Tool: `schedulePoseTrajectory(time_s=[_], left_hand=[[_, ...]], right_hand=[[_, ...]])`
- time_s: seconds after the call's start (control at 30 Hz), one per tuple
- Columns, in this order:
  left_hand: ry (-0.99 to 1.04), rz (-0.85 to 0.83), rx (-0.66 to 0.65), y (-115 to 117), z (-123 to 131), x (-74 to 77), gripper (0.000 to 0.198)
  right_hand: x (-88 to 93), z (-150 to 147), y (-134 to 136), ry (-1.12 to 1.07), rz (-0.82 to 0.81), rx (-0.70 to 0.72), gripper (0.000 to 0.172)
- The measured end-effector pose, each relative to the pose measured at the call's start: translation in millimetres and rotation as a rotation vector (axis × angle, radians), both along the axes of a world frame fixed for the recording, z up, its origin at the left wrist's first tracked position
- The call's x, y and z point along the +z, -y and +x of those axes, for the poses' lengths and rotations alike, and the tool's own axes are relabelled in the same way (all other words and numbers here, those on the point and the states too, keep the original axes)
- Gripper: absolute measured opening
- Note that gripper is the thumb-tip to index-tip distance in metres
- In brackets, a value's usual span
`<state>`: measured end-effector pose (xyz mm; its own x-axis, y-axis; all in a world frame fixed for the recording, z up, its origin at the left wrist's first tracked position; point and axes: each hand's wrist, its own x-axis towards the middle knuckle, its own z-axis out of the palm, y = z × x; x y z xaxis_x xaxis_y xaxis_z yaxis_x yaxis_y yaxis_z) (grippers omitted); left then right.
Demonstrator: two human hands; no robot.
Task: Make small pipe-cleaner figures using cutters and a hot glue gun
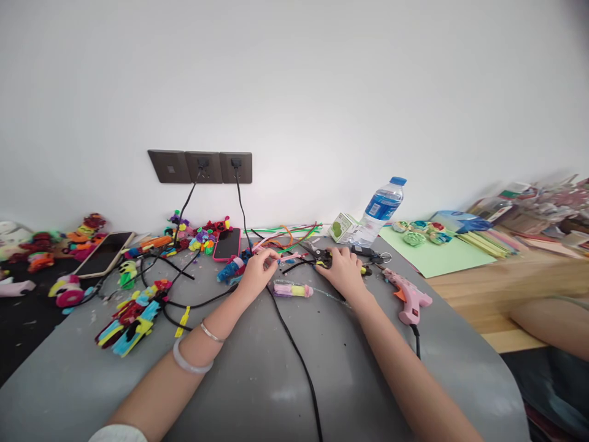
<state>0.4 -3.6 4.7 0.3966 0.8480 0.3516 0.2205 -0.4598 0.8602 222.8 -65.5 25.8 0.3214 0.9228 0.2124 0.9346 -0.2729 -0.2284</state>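
Note:
My left hand (260, 270) is closed in a pinch, with a thin pink pipe cleaner (289, 258) coming out from between thumb and finger. My right hand (344, 273) lies over black and yellow pliers (324, 256), its thumb and fingers curled round them; the palm hides much of the tool. Between the two hands, on the grey table (331, 368), rests a small pink, purple and yellow fuzzy piece (293, 290). A blue fuzzy piece (230, 270) lies just left of my left hand. Behind the hands are loose coloured pipe cleaners (299, 236).
A pink glue gun (409, 298) lies at the right, its cord trailing forward. A tilted water bottle (383, 209) and a small green-and-white box (343, 227) stand near the wall. Black cables (294, 350) cross the table. Two phones (105, 253) and several fuzzy figures (131, 319) lie left.

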Motion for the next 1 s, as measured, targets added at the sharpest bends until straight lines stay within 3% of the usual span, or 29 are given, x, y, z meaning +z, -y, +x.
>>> schedulePoseTrajectory(time_s=[0.1,0.17,0.27,0.47,0.63,1.0], left_hand=[[0.0,0.025,0.02,-1,0,0.1,0.01],[0.001,0.024,0.034,-1,-1,1.3,0.009],[0.04,0.005,0.045,0,-1,4.2,0.008],[0.141,0.003,0.074,2,-1,5.4,0.009],[0.163,0.004,0.084,-1,0,2.0,0.009],[0.198,0.041,0.124,0,-3,6.1,0.004]], right_hand=[[7.9,-3,-5,-0.108,0.161,0.091,0.036],[17.0,-7,-10,-0.328,0.213,0.26,0.032],[23.5,-18,-22,-0.631,0.138,0.515,0.03],[8.6,-35,-48,-1.032,0.059,0.724,0.019],[1.4,-36,-56,-1.229,0.13,0.781,0.02],[-4.3,-34,-52,-1.298,0.204,0.73,0.021]])
